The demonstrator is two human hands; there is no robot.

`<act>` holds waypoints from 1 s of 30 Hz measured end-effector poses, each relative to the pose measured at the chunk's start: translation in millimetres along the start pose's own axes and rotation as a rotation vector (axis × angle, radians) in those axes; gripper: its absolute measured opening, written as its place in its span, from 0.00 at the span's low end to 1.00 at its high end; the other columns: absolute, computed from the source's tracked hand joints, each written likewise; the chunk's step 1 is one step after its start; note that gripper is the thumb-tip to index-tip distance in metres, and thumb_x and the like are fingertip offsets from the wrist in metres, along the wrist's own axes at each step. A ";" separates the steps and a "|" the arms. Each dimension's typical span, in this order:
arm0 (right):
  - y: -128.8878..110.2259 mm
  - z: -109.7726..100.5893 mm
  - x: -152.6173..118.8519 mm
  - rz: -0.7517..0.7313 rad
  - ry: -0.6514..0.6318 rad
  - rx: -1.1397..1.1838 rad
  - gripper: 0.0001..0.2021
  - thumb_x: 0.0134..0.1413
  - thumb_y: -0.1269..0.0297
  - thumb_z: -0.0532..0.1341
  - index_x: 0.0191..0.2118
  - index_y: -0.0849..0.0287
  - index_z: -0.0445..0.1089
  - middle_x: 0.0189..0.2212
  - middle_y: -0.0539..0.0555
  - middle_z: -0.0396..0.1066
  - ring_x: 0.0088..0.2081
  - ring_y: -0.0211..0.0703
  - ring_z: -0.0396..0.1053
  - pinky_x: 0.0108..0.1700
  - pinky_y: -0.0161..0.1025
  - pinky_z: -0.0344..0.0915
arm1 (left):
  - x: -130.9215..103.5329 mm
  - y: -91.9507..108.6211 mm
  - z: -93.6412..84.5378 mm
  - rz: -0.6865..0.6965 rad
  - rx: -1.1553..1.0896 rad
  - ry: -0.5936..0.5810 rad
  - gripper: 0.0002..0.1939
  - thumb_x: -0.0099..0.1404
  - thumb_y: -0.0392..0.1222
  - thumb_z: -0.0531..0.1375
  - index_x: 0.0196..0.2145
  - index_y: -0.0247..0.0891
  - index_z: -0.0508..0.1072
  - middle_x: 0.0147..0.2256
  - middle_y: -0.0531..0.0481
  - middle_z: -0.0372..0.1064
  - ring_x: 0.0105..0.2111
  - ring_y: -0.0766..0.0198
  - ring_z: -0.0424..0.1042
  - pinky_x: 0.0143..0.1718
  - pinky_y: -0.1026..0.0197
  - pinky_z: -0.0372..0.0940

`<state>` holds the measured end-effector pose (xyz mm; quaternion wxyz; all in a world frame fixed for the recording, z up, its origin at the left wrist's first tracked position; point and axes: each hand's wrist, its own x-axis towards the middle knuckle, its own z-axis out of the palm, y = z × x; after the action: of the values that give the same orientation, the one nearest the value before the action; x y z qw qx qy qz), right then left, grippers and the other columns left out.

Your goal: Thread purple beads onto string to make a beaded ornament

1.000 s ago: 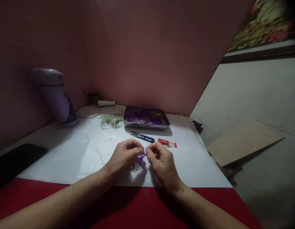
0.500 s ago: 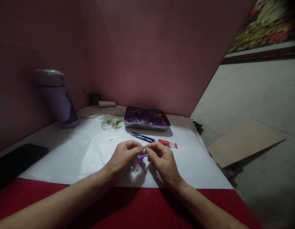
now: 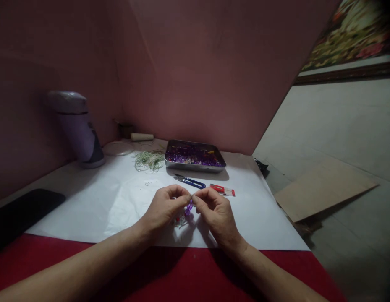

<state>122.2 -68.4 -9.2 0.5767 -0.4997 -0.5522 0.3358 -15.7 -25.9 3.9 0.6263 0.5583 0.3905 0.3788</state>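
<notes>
My left hand and my right hand meet above the white paper, thumb and forefinger of each pinched together. A small string of purple beads hangs from between the fingertips. The thread or fitting right at the pinch is too small to make out. Below the left fingers lies a little heap of clear bits with a red bead, partly hidden by that hand. Just beyond the hands are blue thread snips and a red-and-clear needle pack.
A metal tray of purple beads stands at the back, beside tangled green thread. To the left are a purple bottle and a black flat object. White paper covers the red table surface.
The fingertips have drawn slightly closer together at the pinch, and the purple beads have turned a little. Otherwise the scene stays the same, apart from a tiny shift of the view.
</notes>
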 end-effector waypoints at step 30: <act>0.7 0.5 -3.0 -0.083 0.037 -0.181 0.05 0.52 0.65 0.59 0.30 0.61 0.68 0.25 0.50 0.69 0.26 0.36 0.64 0.27 0.32 0.60 | -0.5 2.9 1.6 -0.012 0.001 0.010 0.10 0.51 0.43 0.62 0.26 0.33 0.68 0.21 0.54 0.64 0.20 0.71 0.61 0.22 0.66 0.56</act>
<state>121.4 -70.9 -10.9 0.5526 -0.5325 -0.5898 0.2512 -14.5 -26.7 6.9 0.6263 0.5545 0.3971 0.3777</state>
